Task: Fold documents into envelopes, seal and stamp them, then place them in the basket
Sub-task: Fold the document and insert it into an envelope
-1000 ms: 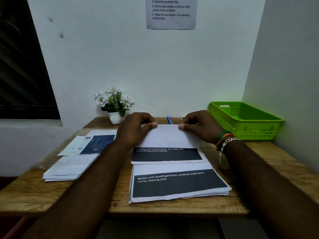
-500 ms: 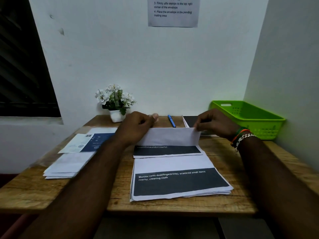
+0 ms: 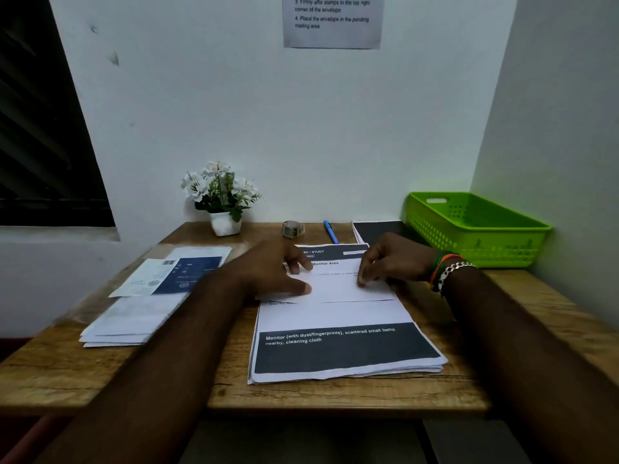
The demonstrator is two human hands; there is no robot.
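A white document (image 3: pixel 338 288) lies partly folded on top of the stack of printed documents (image 3: pixel 345 349) at the middle of the desk. My left hand (image 3: pixel 278 272) rests on its left part, thumb and fingers spread and pressing down. The fingertips of my right hand (image 3: pixel 392 262) are closed on its right part. A pile of white envelopes (image 3: pixel 130 321) lies at the left, with a blue-and-white printed piece (image 3: pixel 187 272) on top. The green basket (image 3: pixel 475 226) stands at the back right corner and looks empty.
A small pot of white flowers (image 3: pixel 221 199), a tape roll (image 3: pixel 293 228) and a blue pen (image 3: pixel 331 231) sit along the back edge of the wooden desk (image 3: pixel 552 313). A dark sheet (image 3: pixel 378 231) lies beside the basket. An instruction sheet (image 3: pixel 331 21) hangs on the wall.
The upper part of the sheet, held raised by both hands, has come down flat towards me. My hands now press on it. The tape roll has come into sight.
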